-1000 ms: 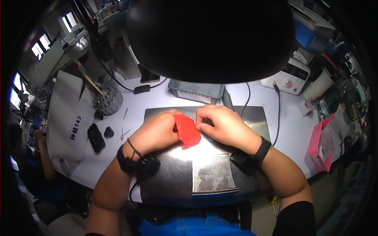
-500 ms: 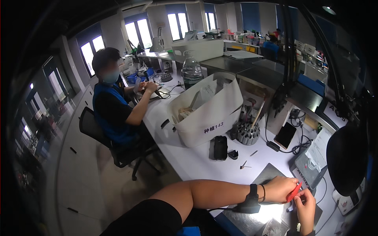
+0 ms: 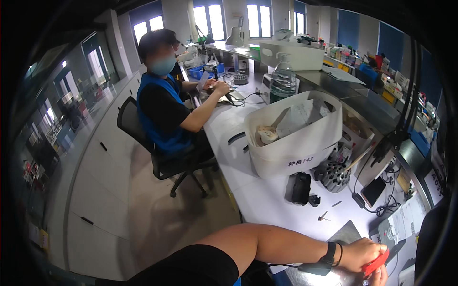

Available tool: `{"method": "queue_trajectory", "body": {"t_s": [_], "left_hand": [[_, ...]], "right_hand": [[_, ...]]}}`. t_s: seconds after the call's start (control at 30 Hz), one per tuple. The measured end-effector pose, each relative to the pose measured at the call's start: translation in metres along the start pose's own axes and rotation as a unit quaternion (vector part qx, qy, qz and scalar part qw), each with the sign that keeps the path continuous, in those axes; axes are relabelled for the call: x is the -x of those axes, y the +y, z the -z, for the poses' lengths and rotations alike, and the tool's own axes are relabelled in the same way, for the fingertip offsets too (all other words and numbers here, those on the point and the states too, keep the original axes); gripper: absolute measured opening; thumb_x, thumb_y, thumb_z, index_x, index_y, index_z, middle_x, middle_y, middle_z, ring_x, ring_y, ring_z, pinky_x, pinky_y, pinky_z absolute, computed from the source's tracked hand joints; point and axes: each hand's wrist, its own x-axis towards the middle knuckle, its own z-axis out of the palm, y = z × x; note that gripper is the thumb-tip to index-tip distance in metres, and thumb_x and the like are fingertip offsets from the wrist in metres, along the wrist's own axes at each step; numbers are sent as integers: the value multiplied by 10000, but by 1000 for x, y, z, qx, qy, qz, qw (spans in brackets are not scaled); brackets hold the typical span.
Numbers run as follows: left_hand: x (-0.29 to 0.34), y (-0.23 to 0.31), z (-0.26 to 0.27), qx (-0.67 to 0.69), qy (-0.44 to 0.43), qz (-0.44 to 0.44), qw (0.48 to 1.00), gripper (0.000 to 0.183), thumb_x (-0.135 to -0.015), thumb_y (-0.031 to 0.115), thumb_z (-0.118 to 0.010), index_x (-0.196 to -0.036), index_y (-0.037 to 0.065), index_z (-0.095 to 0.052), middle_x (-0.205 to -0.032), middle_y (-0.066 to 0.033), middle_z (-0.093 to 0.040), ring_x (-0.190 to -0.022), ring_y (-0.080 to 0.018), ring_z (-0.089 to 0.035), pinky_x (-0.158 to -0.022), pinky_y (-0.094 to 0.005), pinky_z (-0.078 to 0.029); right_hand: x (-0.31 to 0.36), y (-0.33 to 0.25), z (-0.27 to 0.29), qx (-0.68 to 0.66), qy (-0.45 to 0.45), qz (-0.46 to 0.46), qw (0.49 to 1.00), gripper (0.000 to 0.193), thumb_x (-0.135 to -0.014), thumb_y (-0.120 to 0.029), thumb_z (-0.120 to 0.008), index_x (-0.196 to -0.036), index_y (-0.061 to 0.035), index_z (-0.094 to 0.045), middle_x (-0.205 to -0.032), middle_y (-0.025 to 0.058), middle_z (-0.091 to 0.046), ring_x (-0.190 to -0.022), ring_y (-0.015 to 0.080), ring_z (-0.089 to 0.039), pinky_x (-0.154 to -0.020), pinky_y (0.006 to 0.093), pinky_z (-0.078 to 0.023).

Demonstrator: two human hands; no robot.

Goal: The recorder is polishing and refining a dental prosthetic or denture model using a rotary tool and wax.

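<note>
My left hand [image 3: 361,253] reaches across to the lower right, fingers closed around a small flat red piece [image 3: 377,263]. Its exact kind does not show. Against the lower end of that piece press the fingers of my right hand [image 3: 380,276], which the lower edge of the picture mostly cuts off. Both hands are above a grey metal plate [image 3: 350,233] on the white bench, with bright light on it beneath my left wrist. A small thin-shafted tool bit [image 3: 323,217] and a short dark strip lie just beyond the plate.
A large white bin [image 3: 296,157] with bags inside stands on the bench, beside a round grey tool holder [image 3: 336,177], a black case [image 3: 300,188] and a phone [image 3: 373,191] among cables. A clear bottle [image 3: 283,81] stands behind. At left, a masked co-worker [image 3: 164,105] sits working.
The view has turned left, so the bench and co-worker appear farther right and my hands nearer the lower right corner. Both hands stay at the red piece, which now looks more level.
</note>
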Motion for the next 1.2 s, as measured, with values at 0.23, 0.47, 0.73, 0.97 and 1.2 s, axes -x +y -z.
{"method": "queue_trajectory", "body": {"t_s": [0.23, 0.47, 0.73, 0.97, 1.2], "left_hand": [[5, -11, -3, -34, -79, 8, 996, 259, -841, 209, -737, -983, 25, -620, -1045, -186, -654, -883, -416, -696, -765, -481, -555], [1, -13, -19, 115, 62, 96, 987, 184, -980, 137, -653, -977, -15, -549, -892, -181, -635, -791, -382, -653, -737, -446, -517], [-3, -13, -17, 240, 16, 171, 956, 375, -1112, 357, -584, -1009, 0, -533, -905, -144, -648, -816, -233, -602, -760, -395, -506], [1, -13, -8, 427, -64, 237, 871, 327, -1132, 341, -567, -1194, 25, -621, -980, -8, -697, -876, -87, -666, -747, -270, -544], [-7, 4, 12, 597, -44, 384, 703, 464, -1189, 349, -330, -1320, -16, -585, -1257, -131, -664, -1093, -214, -702, -988, -368, -560]], "right_hand": [[-7, -4, 0, -3, 21, 16, 1000, 222, -997, -188, -676, -1114, -2, -704, -918, 91, -716, -771, 156, -653, -667, 299, -513], [-4, -4, 20, -5, 61, 28, 998, 206, -971, -144, -676, -1097, 16, -708, -917, 101, -724, -786, 167, -655, -695, 308, -512], [0, -3, 21, -15, 71, 50, 996, 192, -941, -92, -676, -1079, 36, -713, -917, 113, -733, -803, 178, -658, -728, 318, -510], [14, -51, 17, 12, 50, 108, 993, 217, -940, -62, -654, -1106, 63, -718, -952, 107, -743, -843, 173, -666, -780, 322, -522], [28, -67, 31, 76, 29, 268, 960, 297, -835, -102, -782, -1112, 5, -771, -1030, 145, -769, -914, 287, -741, -852, 364, -583]]}}
